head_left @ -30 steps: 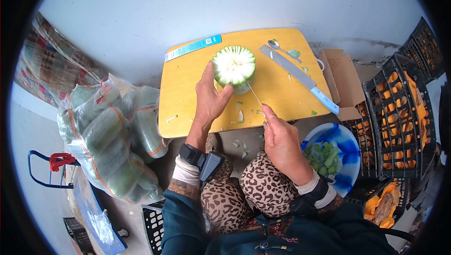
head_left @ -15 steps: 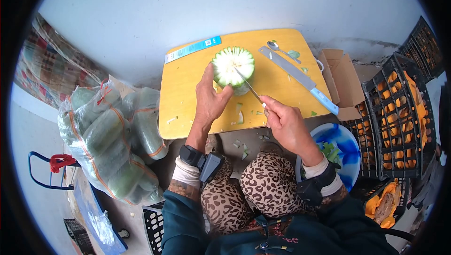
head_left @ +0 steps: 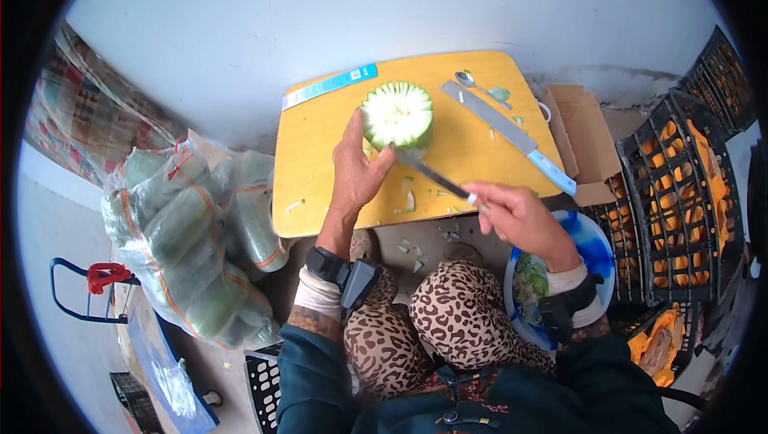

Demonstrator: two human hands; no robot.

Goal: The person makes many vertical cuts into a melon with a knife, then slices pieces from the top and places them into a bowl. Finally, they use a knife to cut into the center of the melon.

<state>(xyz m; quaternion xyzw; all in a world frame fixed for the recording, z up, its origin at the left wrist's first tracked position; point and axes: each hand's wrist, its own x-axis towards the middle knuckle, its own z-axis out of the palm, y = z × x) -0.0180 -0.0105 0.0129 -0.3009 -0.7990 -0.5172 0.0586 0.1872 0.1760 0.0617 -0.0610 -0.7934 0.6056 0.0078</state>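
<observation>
A cut winter melon [head_left: 398, 114] stands on the yellow table [head_left: 320, 134], its pale top ringed with notches along the green rim. My left hand [head_left: 358, 174] grips its near left side, thumb at the front and fingers round the left. In my right hand [head_left: 520, 222] is a narrow knife [head_left: 436, 178], its handle in my closed fingers. The blade points up and left, its blurred tip low by the melon's near side. To the right lie a large blue-handled knife [head_left: 512, 134] and a metal spoon [head_left: 480, 88].
A blue packaging strip [head_left: 332, 84] lies along the table's back left. Plastic-wrapped melons [head_left: 180, 234] are stacked to the left. At right are an open cardboard box [head_left: 584, 142], black crates [head_left: 672, 194] with orange pieces, and a blue-and-white basin [head_left: 596, 258] holding green scraps.
My right hand has drawn the knife off the melon's top, moving it right and toward me. My left hand and the melon stay in place.
</observation>
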